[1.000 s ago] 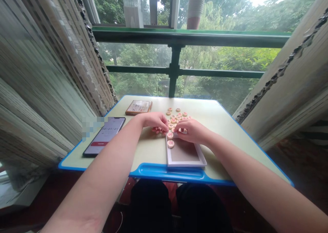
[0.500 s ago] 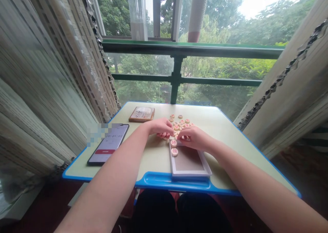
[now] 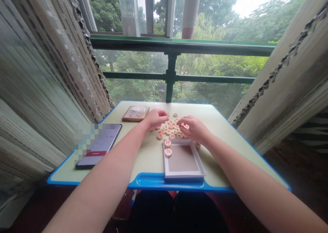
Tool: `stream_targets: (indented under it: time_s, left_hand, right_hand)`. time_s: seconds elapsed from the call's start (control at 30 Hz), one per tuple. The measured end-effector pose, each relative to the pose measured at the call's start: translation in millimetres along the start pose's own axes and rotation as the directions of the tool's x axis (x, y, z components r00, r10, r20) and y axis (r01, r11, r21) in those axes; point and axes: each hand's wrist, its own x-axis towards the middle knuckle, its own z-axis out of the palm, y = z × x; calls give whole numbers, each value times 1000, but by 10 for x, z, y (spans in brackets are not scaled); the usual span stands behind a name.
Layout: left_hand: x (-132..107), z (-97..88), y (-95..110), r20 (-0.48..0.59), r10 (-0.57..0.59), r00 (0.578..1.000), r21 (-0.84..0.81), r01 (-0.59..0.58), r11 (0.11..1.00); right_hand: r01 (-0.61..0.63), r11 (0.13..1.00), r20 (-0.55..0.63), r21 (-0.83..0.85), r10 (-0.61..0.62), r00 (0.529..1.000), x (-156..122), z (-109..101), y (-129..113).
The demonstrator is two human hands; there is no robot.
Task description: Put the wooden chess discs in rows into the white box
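Several round wooden chess pieces (image 3: 171, 131) with red characters lie scattered on a cream table (image 3: 222, 151). A shallow white box (image 3: 183, 161) stands near the front edge with two pieces (image 3: 167, 148) along its left side. My left hand (image 3: 156, 118) rests curled over the left part of the pile, fingertips touching pieces. My right hand (image 3: 194, 129) hovers over the right part of the pile, fingers pinched on one piece (image 3: 186, 126).
A box lid (image 3: 135, 113) with a picture lies at the back left. A phone (image 3: 99, 145) showing a timer lies at the left edge. Curtains hang on both sides; a green railing (image 3: 179, 45) and window are behind the table.
Both hands have moved back from the box's far edge onto the pile. My right hand now holds a piece lifted above the others. The camera has shifted slightly.
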Motion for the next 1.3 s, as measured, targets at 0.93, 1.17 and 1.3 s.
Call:
stream_targets:
  time_s: [0.93, 1.17, 1.3]
  left_hand:
    - [38, 87, -116, 286, 254, 924, 466, -366, 806]
    - [31, 84, -129, 251, 243, 937, 529, -343, 776]
    - [54, 80, -159, 230, 233, 945, 515, -321, 794]
  right_hand:
    - [-64, 994, 148, -93, 77, 986, 24, 44, 180]
    - [-83, 991, 135, -101, 96, 986, 21, 38, 183]
    - [-69, 993, 146, -96, 83, 986, 22, 45, 181]
